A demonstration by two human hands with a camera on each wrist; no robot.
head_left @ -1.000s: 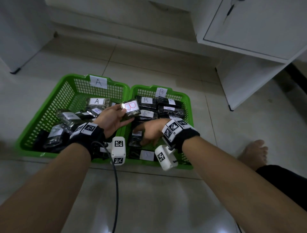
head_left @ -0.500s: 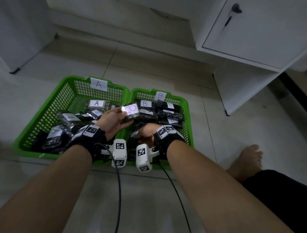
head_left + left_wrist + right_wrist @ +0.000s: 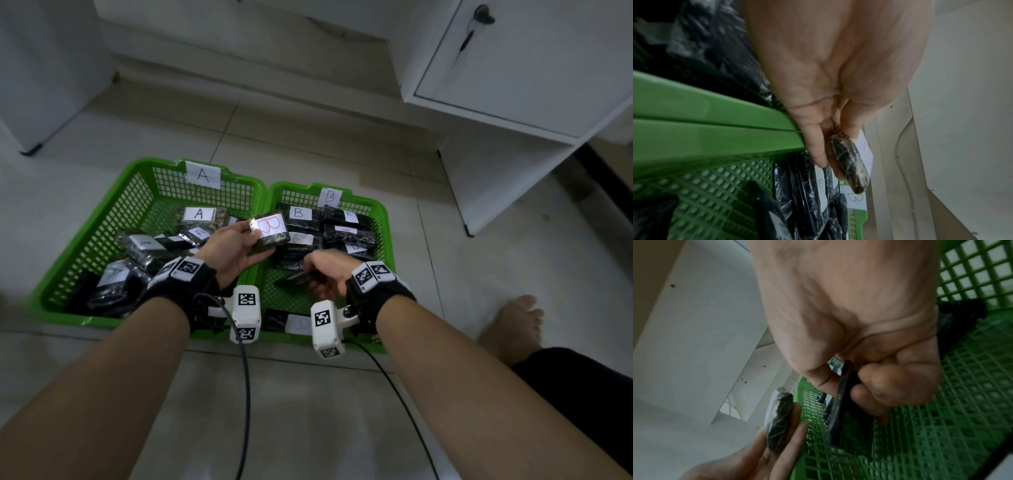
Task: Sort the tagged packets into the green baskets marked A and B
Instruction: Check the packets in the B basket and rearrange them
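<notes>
Two green baskets stand side by side on the floor: basket A (image 3: pixel 102 205) on the left, basket B (image 3: pixel 386 222) on the right, both holding several dark tagged packets. My left hand (image 3: pixel 251 236) hovers over the seam between them and pinches a dark packet with a red B tag (image 3: pixel 270 229), thumb on top, also seen edge-on as the packet (image 3: pixel 851 164) and the packet (image 3: pixel 780 420). My right hand (image 3: pixel 318 277), low over the near part of basket B, grips a thin dark packet (image 3: pixel 297 279) between thumb and curled fingers; this packet (image 3: pixel 838 402) shows no readable tag.
A white cabinet (image 3: pixel 513 85) with an open lower shelf stands at the right, close behind basket B. White furniture (image 3: pixel 44 68) fills the far left. A bare foot (image 3: pixel 513 322) rests on the tiles right of the baskets. Wrist-camera cables (image 3: pixel 245 394) trail toward me.
My right hand has drawn back toward me and lifted a thin dark packet out of basket B. The left hand still holds the red B packet, nearly in place.
</notes>
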